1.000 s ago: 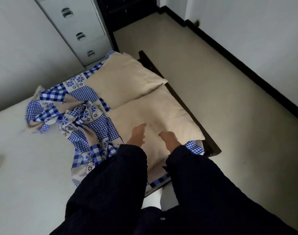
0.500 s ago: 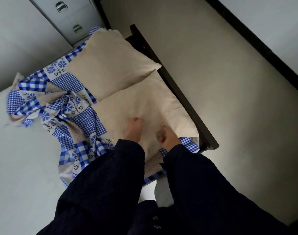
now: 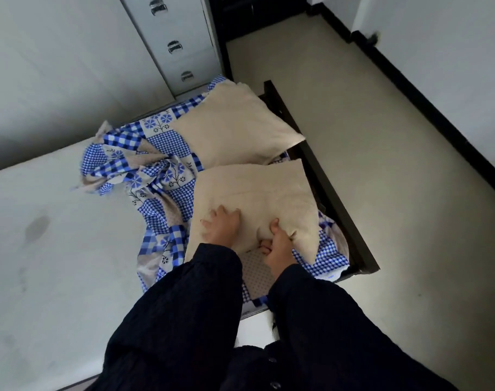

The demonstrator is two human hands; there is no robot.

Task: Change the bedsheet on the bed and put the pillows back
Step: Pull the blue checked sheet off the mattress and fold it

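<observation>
Two beige pillows lie at the head of the bed on a rumpled blue-and-white checked bedsheet [image 3: 161,176]. The near pillow [image 3: 257,193] is raised at its front edge. My right hand [image 3: 277,244] grips that front edge, thumb on top and fingers curled beneath. My left hand [image 3: 222,225] lies on top of the same pillow with fingers spread. The far pillow [image 3: 232,128] lies flat behind it. The bare grey mattress [image 3: 57,249] is exposed to the left.
A dark wooden bed frame [image 3: 333,193] runs along the right side of the pillows. A grey drawer cabinet [image 3: 173,43] stands behind the bed's head. Beige floor [image 3: 395,193] stretches to the right, bounded by a white wall with a dark skirting [image 3: 438,114].
My right hand has gone from resting on the near pillow to gripping its front edge, which is now lifted off the sheet. The left hand has spread on top.
</observation>
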